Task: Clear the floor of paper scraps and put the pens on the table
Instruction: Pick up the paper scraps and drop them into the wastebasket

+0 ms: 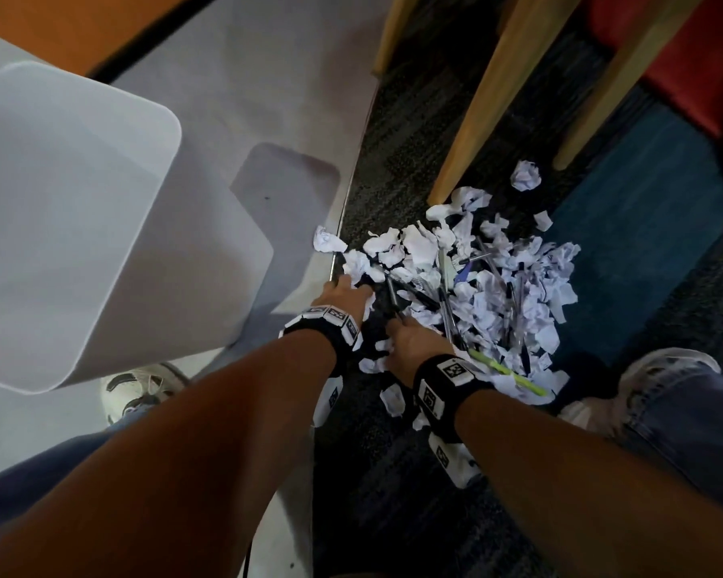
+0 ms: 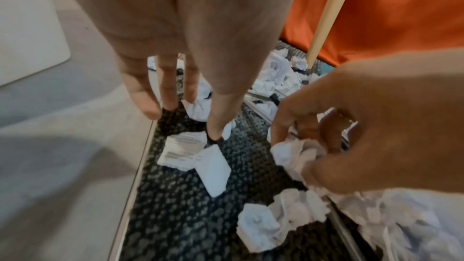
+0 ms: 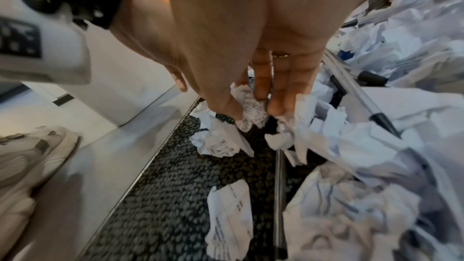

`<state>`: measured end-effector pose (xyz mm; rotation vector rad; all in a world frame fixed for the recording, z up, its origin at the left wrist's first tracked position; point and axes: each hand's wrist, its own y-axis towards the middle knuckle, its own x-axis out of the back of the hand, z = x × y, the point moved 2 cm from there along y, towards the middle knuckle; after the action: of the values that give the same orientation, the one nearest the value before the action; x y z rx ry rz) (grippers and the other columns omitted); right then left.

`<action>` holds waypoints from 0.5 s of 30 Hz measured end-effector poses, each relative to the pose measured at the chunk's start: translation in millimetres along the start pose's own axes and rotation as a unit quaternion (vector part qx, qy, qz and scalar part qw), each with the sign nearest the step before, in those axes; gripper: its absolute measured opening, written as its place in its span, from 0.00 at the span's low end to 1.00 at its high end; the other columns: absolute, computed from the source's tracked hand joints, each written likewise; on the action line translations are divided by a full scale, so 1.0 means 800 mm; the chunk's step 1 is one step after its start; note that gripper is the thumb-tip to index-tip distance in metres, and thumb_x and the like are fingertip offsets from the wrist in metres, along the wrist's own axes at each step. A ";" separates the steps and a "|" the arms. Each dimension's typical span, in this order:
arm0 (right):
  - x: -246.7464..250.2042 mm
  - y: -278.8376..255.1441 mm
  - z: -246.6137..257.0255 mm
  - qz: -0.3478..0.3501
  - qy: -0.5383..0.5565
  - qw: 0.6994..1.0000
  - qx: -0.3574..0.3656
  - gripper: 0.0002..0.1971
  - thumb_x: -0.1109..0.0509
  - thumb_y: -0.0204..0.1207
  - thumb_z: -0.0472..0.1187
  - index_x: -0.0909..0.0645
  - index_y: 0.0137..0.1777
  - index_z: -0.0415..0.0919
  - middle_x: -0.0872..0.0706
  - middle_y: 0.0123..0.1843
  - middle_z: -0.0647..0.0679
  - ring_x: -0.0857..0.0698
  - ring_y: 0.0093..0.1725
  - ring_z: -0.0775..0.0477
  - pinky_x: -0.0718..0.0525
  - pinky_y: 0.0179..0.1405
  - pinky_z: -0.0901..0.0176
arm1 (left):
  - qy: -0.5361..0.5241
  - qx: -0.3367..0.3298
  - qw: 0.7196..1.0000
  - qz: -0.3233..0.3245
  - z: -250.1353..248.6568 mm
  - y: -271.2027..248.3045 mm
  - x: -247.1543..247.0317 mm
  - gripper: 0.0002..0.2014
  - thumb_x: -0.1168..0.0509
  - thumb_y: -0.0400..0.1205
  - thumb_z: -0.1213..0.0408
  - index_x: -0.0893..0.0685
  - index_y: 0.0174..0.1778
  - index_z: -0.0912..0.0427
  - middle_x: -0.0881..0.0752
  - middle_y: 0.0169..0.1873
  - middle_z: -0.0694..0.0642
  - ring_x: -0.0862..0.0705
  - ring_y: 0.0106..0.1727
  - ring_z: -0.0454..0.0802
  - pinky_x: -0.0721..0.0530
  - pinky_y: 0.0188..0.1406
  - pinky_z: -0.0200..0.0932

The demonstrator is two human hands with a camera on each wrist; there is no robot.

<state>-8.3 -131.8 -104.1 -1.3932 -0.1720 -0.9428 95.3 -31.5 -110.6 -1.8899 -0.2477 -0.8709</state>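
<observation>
A heap of crumpled white paper scraps (image 1: 497, 294) lies on the dark carpet, with several pens (image 1: 447, 310) and a green highlighter (image 1: 506, 371) mixed in. My left hand (image 1: 345, 292) reaches down at the heap's left edge, fingers straight and spread. Its fingertips (image 2: 216, 128) touch the carpet beside a flat printed scrap (image 2: 183, 148), and it holds nothing. My right hand (image 1: 405, 331) is just to the right and pinches a crumpled scrap (image 3: 251, 106) between thumb and fingers. That hand (image 2: 351, 126) and its scrap (image 2: 296, 154) also show in the left wrist view. A clear pen (image 3: 361, 98) lies right of it.
A white plastic bin (image 1: 80, 202) stands on the grey floor to the left. A metal strip (image 1: 343, 227) divides grey floor from carpet. Wooden chair legs (image 1: 489, 98) and a red seat (image 1: 685, 56) are beyond the heap. My shoes (image 1: 138, 390) (image 1: 643, 381) flank the arms.
</observation>
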 end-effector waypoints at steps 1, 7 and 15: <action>0.001 0.000 -0.001 0.000 0.009 1.000 0.005 0.25 0.32 0.74 0.45 0.31 0.70 0.43 0.27 0.70 0.42 0.19 0.62 0.35 0.20 0.54 0.47 | -0.001 0.000 1.000 -0.001 0.001 -0.001 -0.002 0.27 0.35 0.76 0.71 0.28 0.72 0.52 0.34 0.71 0.63 0.28 0.68 0.66 0.22 0.66 0.60; 0.018 -0.018 -0.006 -0.069 0.057 0.996 0.011 0.19 0.36 0.75 0.52 0.29 0.63 0.44 0.16 0.57 0.44 0.16 0.54 0.38 0.17 0.49 0.49 | -0.041 0.006 0.999 -0.028 0.003 -0.019 -0.003 0.13 0.40 0.77 0.74 0.21 0.57 0.62 0.23 0.58 0.64 0.18 0.58 0.65 0.19 0.59 0.53; 0.054 -0.060 -0.003 -0.141 0.146 0.979 0.000 0.21 0.37 0.78 0.51 0.29 0.69 0.45 0.13 0.51 0.40 0.16 0.53 0.37 0.24 0.43 0.56 | -0.122 0.041 0.990 -0.065 0.000 -0.073 0.055 0.16 0.34 0.80 0.67 0.25 0.63 0.59 0.20 0.59 0.61 0.18 0.59 0.59 0.24 0.49 0.43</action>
<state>-13.0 -148.7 -42.0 -1.2329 -0.1489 -1.3712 96.5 -12.3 -40.5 -1.9174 -0.5524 -0.7023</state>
